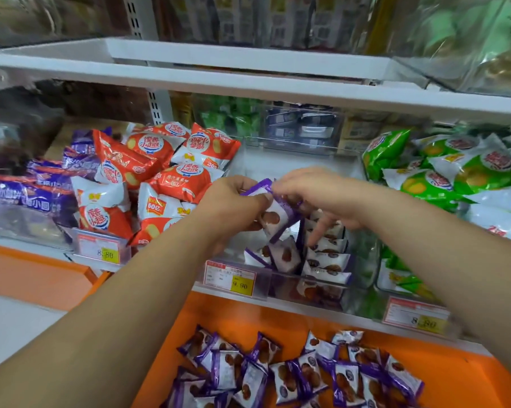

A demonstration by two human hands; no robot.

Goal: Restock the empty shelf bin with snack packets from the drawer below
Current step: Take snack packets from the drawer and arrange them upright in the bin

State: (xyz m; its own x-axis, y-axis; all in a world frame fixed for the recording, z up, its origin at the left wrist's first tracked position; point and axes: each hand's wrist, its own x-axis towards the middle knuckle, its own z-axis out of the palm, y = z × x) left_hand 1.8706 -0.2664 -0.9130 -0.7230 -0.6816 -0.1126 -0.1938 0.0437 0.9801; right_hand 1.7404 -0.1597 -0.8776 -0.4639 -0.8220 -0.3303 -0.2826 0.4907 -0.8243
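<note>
Just above the shelf bin [361, 254], the left hand [233, 201] grips a purple-and-white snack packet [273, 216], its long axis steeply upright with the top leaning left. The right hand [319, 195] meets the packet's top edge, but it is blurred and I cannot tell whether it pinches. Inside the bin, stacked packets [326, 257] stand on edge. Below the bin, loose packets [292, 375] lie in the orange drawer [248, 316].

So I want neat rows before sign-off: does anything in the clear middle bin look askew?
Yes. In the clear plastic bin, the row of purple-and-white snack packets on its right stands neatly, but the few packets on its left lean tilted and loose. The left hand grips another packet above them.
</note>
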